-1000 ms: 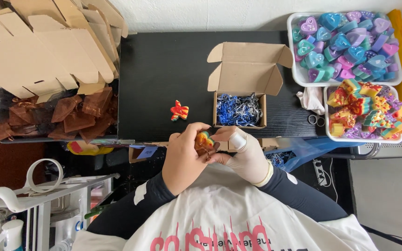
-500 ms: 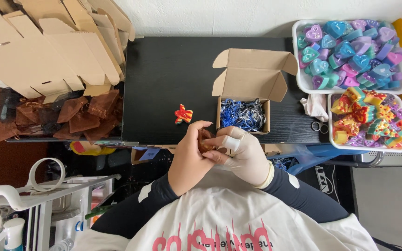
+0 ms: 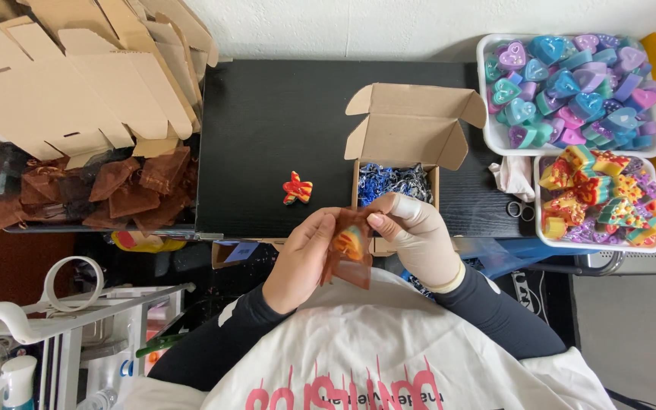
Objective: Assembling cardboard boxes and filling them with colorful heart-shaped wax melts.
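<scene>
Both hands hold a sheer brown pouch (image 3: 349,254) with a small orange and yellow moulded piece inside it, just in front of my chest. My left hand (image 3: 298,258) grips the pouch's left side. My right hand (image 3: 415,231), in a pale glove, pinches its top right edge. Beyond them on the black table (image 3: 282,121) stands an open cardboard box (image 3: 408,133) with blue shredded filling. A red and orange moulded piece (image 3: 297,188) lies loose on the table left of the box.
Two white tubs sit at the right: one of blue, purple and pink heart pieces (image 3: 571,83), one of multicoloured pieces (image 3: 601,201). Flat cardboard boxes (image 3: 77,83) and more brown pouches (image 3: 108,190) are piled at the left. A tape roll (image 3: 70,285) rests on a white rack.
The orange piece, held bare between my hands a second ago, now sits inside the brown pouch. The view has shifted slightly.
</scene>
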